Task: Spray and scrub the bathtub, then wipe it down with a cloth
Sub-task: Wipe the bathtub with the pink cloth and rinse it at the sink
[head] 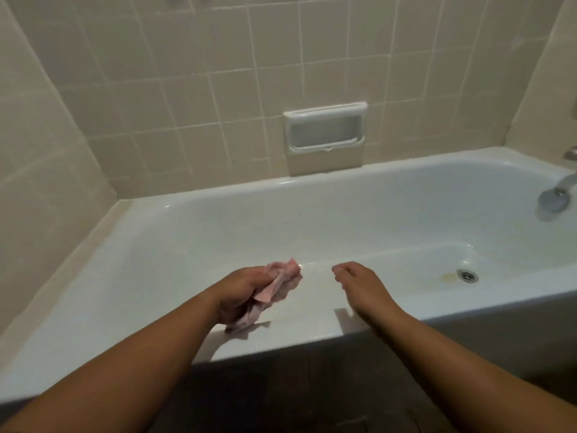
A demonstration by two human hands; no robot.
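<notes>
The white bathtub (312,182) fills the middle of the view, its near rim running across below my hands. My left hand (240,295) grips a crumpled pink cloth (278,285), held just over the near rim, with part of the cloth hanging down to the rim. My right hand (362,289) hovers over the rim a little to the right, fingers loosely curled downward and holding nothing. A wet streak glistens on the tub's inner wall between my hands.
The drain (467,275) sits in the tub floor at right, with a yellowish stain beside it. A metal spout (557,198) juts in at the far right. A recessed soap dish (326,128) is set in the tiled back wall. Dark floor lies below the tub front.
</notes>
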